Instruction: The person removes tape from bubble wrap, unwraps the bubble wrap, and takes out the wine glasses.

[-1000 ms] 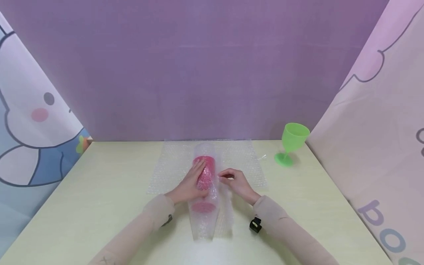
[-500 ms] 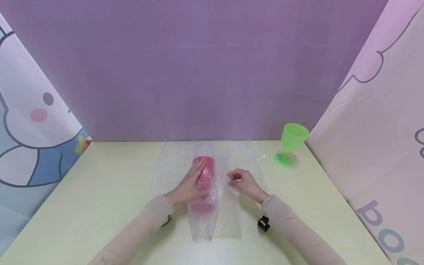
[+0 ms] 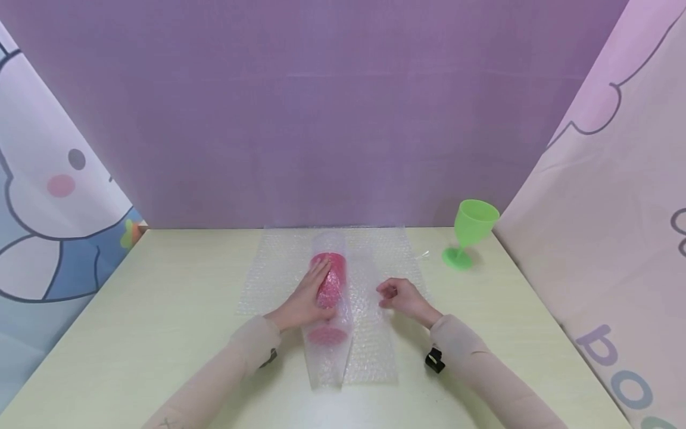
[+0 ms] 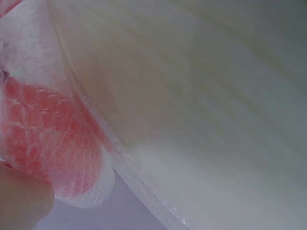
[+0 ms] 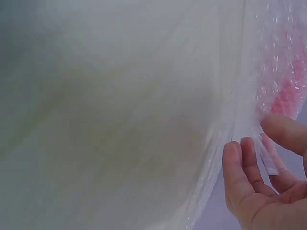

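Note:
A pink goblet (image 3: pixel 336 280), rolled in bubble wrap (image 3: pixel 324 369), lies with its foot toward me in the head view. My left hand (image 3: pixel 304 300) grips its bowl through the wrap, fingers over the top and thumb on the near side; the left wrist view shows the wrapped goblet (image 4: pixel 53 139) beside a fingertip. My right hand (image 3: pixel 405 298) hovers at the loose flap (image 3: pixel 370 351), fingers loosely bent and a gap before the thumb. In the right wrist view a small clear strip (image 5: pixel 269 160) sits at the index finger, between it and the thumb (image 5: pixel 285 134).
A green goblet (image 3: pixel 474 223) stands upright at the back right. A flat sheet of bubble wrap (image 3: pixel 270 262) spreads under the roll to the table's (image 3: pixel 177 310) back edge. A small clear piece (image 3: pixel 423 255) lies at its right side. Printed cloth walls rise on both sides.
My right hand has moved right, away from the goblet, and its fingertips have parted a little. The flap has spread out rightward onto the table. My left hand stays on the goblet.

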`<state>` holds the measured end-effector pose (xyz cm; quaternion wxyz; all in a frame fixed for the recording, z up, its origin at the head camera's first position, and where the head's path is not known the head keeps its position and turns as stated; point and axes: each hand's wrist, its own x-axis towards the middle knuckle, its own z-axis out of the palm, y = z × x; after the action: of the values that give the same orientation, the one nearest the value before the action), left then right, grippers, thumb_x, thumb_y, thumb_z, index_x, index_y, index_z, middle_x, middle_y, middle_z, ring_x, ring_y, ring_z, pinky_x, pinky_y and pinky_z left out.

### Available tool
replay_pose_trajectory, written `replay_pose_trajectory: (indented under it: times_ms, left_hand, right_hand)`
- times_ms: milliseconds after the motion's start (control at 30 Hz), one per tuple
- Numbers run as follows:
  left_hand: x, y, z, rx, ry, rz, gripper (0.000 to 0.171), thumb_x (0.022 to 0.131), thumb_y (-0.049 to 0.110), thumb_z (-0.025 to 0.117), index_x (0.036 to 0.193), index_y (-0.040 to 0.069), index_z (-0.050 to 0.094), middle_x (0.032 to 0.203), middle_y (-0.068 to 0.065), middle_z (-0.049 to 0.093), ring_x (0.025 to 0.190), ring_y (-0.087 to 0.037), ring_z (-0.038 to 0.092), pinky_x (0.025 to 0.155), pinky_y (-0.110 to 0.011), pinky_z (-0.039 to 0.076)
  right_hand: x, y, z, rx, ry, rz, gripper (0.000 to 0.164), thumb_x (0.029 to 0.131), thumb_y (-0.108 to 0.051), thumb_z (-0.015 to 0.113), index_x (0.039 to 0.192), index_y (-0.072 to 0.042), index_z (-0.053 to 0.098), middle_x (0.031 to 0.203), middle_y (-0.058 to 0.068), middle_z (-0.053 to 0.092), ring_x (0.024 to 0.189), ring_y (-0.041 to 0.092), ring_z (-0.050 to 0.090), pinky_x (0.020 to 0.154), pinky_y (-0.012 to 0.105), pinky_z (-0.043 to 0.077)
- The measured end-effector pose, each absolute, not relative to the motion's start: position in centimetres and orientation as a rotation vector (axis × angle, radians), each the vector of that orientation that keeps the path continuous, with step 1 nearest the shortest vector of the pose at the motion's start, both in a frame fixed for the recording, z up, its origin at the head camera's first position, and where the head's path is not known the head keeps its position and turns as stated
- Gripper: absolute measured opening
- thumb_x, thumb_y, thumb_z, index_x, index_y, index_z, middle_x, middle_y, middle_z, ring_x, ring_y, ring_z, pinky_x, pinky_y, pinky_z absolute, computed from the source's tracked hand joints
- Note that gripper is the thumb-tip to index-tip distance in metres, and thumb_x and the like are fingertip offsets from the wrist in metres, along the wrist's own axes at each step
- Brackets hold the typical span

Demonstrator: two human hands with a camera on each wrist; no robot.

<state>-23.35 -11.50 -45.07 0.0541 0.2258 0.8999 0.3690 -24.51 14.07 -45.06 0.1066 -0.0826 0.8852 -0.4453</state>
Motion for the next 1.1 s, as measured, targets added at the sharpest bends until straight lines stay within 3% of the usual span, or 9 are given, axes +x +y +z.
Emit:
replay_pose_trajectory:
  times_ms: [133, 500, 867, 1100]
  left_hand:
    - [-23.3, -11.4, -45.1, 0.693, 2.737, 1.124, 0.108, 0.069, 0.023, 0.076, 0.149, 0.017, 0.004, 0.155, 0.005, -0.004, 0.142, -0.018, -0.005, 0.114, -0.047, 0.007]
    - [-23.1, -11.5, -45.1, 0.712, 2.731, 1.127, 0.108, 0.07, 0.023, 0.076, 0.149, 0.015, 0.003, 0.155, 0.002, -0.003, 0.142, -0.019, -0.005, 0.115, -0.047, 0.008]
    - [-23.5, -11.7, -45.3, 0.698, 2.728, 1.123, 0.108, 0.07, 0.026, 0.076, 0.149, 0.02, 0.002, 0.155, 0.006, -0.006, 0.142, -0.018, -0.007, 0.114, -0.047, 0.009]
    - [-23.5, -11.8, -45.5, 0.711, 2.717, 1.144, 0.108, 0.069, 0.024, 0.076, 0.149, 0.019, 0.003, 0.155, 0.005, -0.004, 0.142, -0.019, -0.007, 0.114, -0.048, 0.008]
  right_hand:
    - [-24.4, 14.5, -45.3, -0.267, 2.616, -1.261, 0.03, 0.07, 0.005, 0.069, 0.1, 0.003, 0.063, 0.092, 0.012, 0.065, 0.082, 0.018, 0.06, 0.073, 0.028, 0.053]
    - [-24.3, 14.9, -44.9, -0.254, 2.638, -1.191, 0.03, 0.072, 0.0, 0.071, 0.101, 0.001, 0.063, 0.094, 0.01, 0.066, 0.084, 0.017, 0.06, 0.077, 0.031, 0.053]
    - [-24.2, 14.9, -42.8, -0.362, 2.721, -1.182, 0.032, 0.079, -0.006, 0.067, 0.109, 0.004, 0.06, 0.108, 0.019, 0.063, 0.103, 0.034, 0.057, 0.09, 0.041, 0.05]
    - [-23.6, 13.0, -40.5, -0.467, 2.787, -1.268, 0.024, 0.081, -0.002, 0.065, 0.104, 0.003, 0.063, 0.108, 0.018, 0.064, 0.102, 0.034, 0.06, 0.091, 0.039, 0.05]
